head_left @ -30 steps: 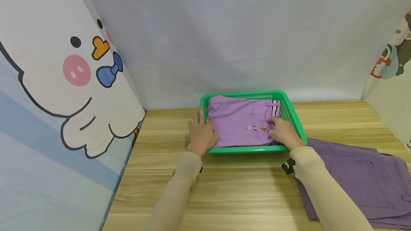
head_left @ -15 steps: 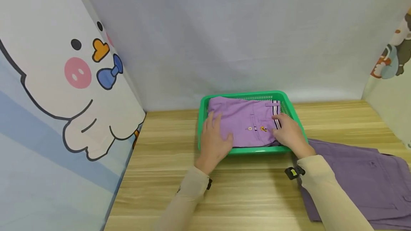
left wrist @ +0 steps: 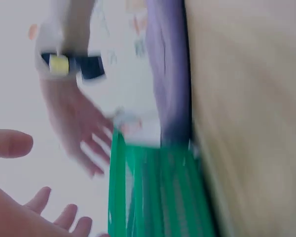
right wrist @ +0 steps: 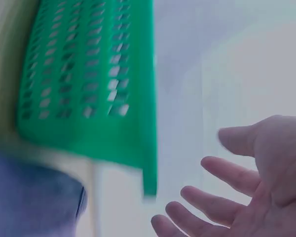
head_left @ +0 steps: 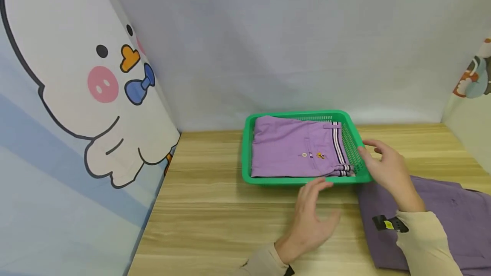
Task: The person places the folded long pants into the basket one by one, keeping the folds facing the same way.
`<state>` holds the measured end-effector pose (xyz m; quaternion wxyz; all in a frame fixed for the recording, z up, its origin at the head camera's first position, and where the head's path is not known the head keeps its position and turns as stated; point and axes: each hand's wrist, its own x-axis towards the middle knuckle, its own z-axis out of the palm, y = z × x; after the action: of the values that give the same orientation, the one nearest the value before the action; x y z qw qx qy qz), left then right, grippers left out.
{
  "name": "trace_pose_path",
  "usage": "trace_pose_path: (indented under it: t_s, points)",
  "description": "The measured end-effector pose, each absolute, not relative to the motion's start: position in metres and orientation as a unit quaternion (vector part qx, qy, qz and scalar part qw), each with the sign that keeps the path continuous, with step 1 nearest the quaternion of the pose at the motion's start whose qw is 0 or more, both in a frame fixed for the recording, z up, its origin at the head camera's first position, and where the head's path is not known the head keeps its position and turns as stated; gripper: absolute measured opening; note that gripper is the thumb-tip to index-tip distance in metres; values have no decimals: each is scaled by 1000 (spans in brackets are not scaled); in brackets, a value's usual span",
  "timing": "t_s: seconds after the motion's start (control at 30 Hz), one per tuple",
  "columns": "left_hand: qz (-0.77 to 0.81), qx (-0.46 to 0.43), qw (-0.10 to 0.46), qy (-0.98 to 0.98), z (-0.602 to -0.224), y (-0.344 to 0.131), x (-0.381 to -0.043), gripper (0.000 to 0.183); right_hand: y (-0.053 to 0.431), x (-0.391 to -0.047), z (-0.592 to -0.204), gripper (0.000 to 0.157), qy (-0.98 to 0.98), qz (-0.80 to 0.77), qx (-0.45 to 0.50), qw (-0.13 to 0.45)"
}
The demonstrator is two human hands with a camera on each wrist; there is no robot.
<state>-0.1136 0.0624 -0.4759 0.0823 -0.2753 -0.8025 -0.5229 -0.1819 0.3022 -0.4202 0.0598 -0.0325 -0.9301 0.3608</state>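
Lilac trousers lie folded, presumably to fit inside the green basket, while the left hand and right hand hold nothing, fingers apart.

So the table is light wood-look with long streaky grain, and behind it there's a plain greyish-white sheet, faintly creased. Left side's a pale blue panel with a big white cartoon bird: orange beak, pink cheek, blue bow tie. The right panel has part of another cartoon. Light's pretty soft.
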Motion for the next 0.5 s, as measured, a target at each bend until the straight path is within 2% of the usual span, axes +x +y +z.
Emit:
trace_pose_path:
  t_s: [0.07, 0.23, 0.33, 0.5]
  points:
    - [-524, -297, 34, -797, -481, 70, -101, 58, 316, -174, -423, 65, -932, 355, -45, 48]
    - [-500, -290, -159, -801, -488, 84, -85, 62, 357, -153, -435, 75, -947, 311, -81, -4]
    - [-513, -246, -256, -781, -493, 91, -83, 64, 379, -142, -444, 80, -953, 278, -113, -34]
    - [-595, -126, -355, -710, -498, 104, -84, 61, 408, -122, -464, 82, -951, 248, -174, -58]
